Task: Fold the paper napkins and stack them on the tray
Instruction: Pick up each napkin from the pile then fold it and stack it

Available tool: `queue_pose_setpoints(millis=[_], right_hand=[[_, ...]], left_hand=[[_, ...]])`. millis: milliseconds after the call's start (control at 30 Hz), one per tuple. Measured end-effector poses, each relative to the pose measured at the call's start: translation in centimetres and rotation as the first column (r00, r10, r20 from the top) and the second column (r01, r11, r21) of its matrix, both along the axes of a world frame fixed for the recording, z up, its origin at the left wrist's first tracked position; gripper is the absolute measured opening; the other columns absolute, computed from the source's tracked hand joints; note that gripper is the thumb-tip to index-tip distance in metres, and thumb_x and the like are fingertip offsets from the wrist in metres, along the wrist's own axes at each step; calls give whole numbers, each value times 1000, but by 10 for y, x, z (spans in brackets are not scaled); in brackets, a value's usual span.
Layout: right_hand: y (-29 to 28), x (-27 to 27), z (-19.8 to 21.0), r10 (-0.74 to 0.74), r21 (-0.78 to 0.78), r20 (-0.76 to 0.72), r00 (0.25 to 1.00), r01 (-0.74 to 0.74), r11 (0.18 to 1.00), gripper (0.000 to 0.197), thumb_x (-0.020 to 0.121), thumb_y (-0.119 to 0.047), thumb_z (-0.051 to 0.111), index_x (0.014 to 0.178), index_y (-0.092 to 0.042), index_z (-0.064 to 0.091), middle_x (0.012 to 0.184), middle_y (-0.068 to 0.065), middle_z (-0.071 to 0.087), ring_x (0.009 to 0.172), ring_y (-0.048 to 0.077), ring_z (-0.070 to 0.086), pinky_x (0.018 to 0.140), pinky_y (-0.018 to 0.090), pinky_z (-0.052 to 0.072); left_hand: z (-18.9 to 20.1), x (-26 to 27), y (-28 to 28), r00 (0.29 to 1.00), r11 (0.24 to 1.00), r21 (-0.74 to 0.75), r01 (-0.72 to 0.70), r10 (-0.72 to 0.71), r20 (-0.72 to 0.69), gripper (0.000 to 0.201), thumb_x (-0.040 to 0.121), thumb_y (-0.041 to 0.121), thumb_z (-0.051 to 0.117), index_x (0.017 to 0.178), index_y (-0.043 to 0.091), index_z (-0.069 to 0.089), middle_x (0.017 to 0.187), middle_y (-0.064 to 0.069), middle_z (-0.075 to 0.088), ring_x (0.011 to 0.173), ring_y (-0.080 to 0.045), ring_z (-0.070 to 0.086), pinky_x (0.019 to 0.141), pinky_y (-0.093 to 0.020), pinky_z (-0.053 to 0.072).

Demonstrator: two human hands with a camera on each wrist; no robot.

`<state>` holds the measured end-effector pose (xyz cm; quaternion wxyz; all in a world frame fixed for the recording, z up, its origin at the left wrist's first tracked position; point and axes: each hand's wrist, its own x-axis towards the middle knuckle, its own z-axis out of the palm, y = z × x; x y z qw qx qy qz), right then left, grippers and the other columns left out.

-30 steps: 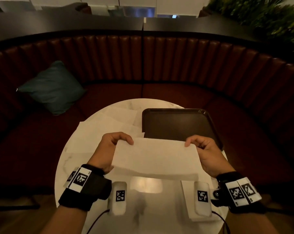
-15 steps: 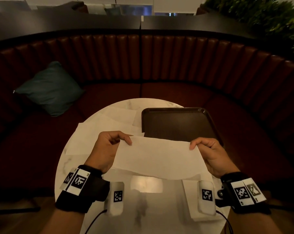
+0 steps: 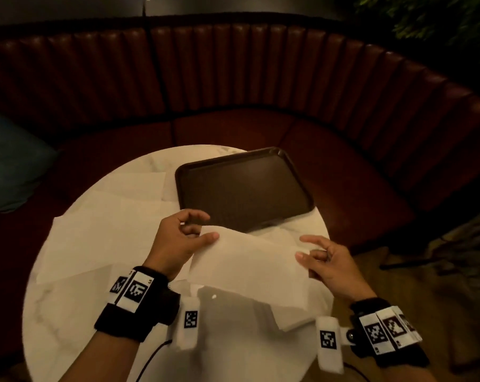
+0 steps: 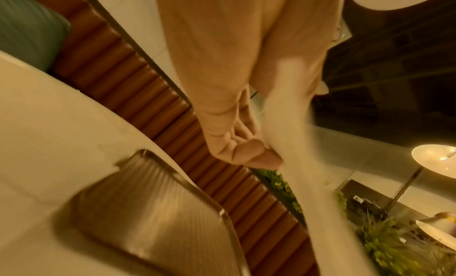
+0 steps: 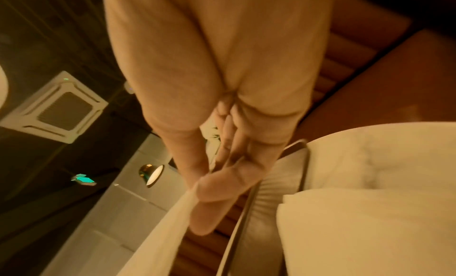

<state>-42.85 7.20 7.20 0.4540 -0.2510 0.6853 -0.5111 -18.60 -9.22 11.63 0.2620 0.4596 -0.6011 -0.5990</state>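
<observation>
A white paper napkin [image 3: 247, 268], folded over, hangs in the air above the round table. My left hand [image 3: 178, 238] pinches its upper left corner between thumb and fingers; the same pinch shows in the left wrist view, hand [image 4: 246, 149] on napkin [image 4: 296, 143]. My right hand [image 3: 324, 260] pinches the right edge, seen too in the right wrist view as hand [image 5: 217, 186] on napkin [image 5: 158, 231]. The dark brown tray [image 3: 241, 188] lies bare just beyond the napkin, also tray [image 4: 148, 221].
Several flat unfolded napkins [image 3: 101, 232] overlap on the left half of the white marble table [image 3: 68, 312]. Another napkin [image 3: 294, 315] lies under my right wrist. A curved red-brown bench [image 3: 233, 86] wraps the far side, with a teal cushion [image 3: 10, 166] at left.
The napkin and both hands have tilted, the left end going up and away toward the tray, the right end lower. My head has dipped and the view has turned.
</observation>
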Motion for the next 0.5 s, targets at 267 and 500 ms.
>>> queue_pose_setpoints(millis=[267, 500], right_hand=[[60, 9, -51, -234, 283, 59, 971, 208, 936, 13, 85, -7, 65, 90, 5, 63, 64, 14, 68, 50, 18, 65, 47, 22, 52], [63, 17, -83, -343, 409, -6, 939, 316, 856, 13, 87, -6, 62, 75, -1, 64, 59, 11, 68, 49, 17, 63, 47, 22, 49]], left_hand=[[-64, -111, -4, 983, 985, -92, 147, -135, 127, 21, 72, 5, 76, 85, 15, 63, 59, 4, 59, 47, 6, 53, 57, -14, 46], [-101, -161, -5, 906, 916, -216, 339, -256, 338, 15, 75, 5, 69, 71, 17, 62, 58, 8, 58, 53, 0, 54, 57, -10, 43]])
